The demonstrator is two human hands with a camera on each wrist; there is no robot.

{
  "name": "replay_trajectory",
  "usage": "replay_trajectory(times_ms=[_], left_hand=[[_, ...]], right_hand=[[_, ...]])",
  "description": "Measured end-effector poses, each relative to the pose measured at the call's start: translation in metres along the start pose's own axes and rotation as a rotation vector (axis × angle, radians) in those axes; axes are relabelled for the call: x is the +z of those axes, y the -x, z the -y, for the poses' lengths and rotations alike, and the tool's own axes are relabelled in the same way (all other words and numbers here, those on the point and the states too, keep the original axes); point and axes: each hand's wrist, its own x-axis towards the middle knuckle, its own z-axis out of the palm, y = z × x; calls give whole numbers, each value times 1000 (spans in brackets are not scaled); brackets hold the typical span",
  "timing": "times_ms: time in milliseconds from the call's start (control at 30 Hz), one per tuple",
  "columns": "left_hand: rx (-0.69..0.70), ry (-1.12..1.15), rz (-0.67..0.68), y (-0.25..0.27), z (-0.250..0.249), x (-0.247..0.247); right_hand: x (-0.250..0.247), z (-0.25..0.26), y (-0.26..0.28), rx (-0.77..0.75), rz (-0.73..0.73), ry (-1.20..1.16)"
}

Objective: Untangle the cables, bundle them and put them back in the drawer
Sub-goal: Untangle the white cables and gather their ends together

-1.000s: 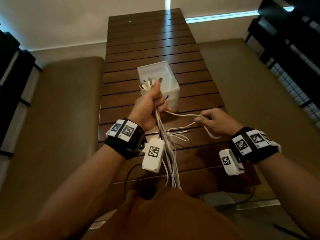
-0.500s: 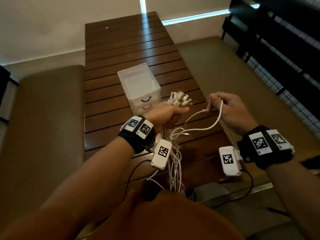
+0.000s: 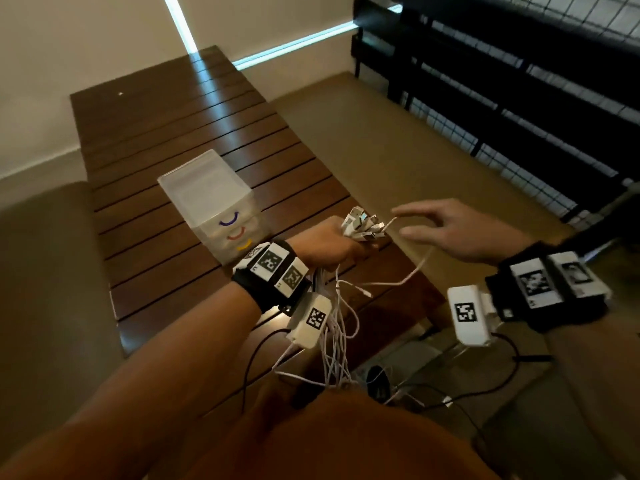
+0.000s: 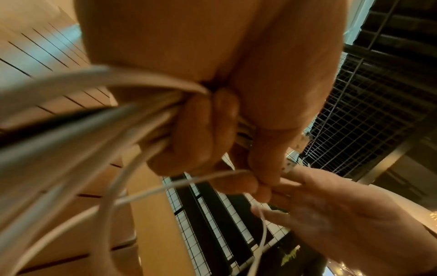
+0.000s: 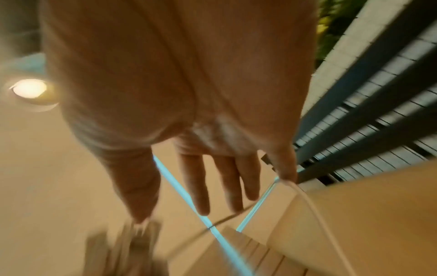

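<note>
Left hand is clenched tight around a bunch of white cables, fist held up over the near right corner of the slatted wooden worktop. The plug ends fan out of the top of the fist, pointing right, while the cords spill from under the fist and hang in a loose tangle toward the person's lap. The left wrist view confirms it: fingers curled round the cords, thumb pressed over them.

Right hand is just to the right of the plugs, fingers spread and relaxed, gripping nothing. One loose cable runs from the plug cluster, sags down past that hand and trails back toward the bunch. In the right wrist view a white cord brushes the tip of the little finger, but no finger curls round it.

Left of the fist on the worktop stands the small translucent drawer unit, its drawers all closed, with purple, red and yellow curved handles on the front. Black railings line the far right.
</note>
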Motion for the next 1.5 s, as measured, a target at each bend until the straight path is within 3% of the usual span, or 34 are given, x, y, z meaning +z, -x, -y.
replay_trajectory(times_ms=[100,233,267,300,400,467,600,733,800,867,933,1000,1100,1200,1267,1400,1500], left_hand=[[10,-7,-26,-6,-1,3],[-40,32,-19,-2,19,-6],[-49,52,-29,-2,25,-9],[-50,77,-39,-1,29,-11],[-59,129,-64,-8,32,-12],[-73,144,-95,-10,33,-12],[-121,295,-94,-1,49,-21],[-174,317,-116,6,67,-30],[-183,341,-138,5,68,-31],[-172,294,-122,2,62,-29],[-151,212,-93,-2,52,-24],[-147,160,-80,-4,46,-22],[-149,163,-46,-7,44,-20],[-150,88,-21,-10,45,-15],[-132,59,-49,-13,45,-10],[-79,49,-28,-25,28,3],[-22,-16,58,-35,7,16]], right_hand=[[31,-1,-12,-34,1,118],[13,-17,-8,-45,-366,64],[6,-18,-8,-36,-400,58],[2,-15,-10,-32,-348,65],[25,1,-32,-62,0,141],[47,8,-47,-105,35,166],[44,3,-63,-106,-189,68],[11,-10,-68,5,-501,17],[8,-15,-70,128,-442,182],[22,-10,-70,118,-295,395],[47,3,-69,31,-72,395],[65,11,-68,1,80,251],[58,1,-66,0,-5,122],[27,-13,-55,9,-327,20],[9,-27,-48,63,-454,20],[7,-56,-32,305,-349,302],[24,-54,-20,210,-154,309]])
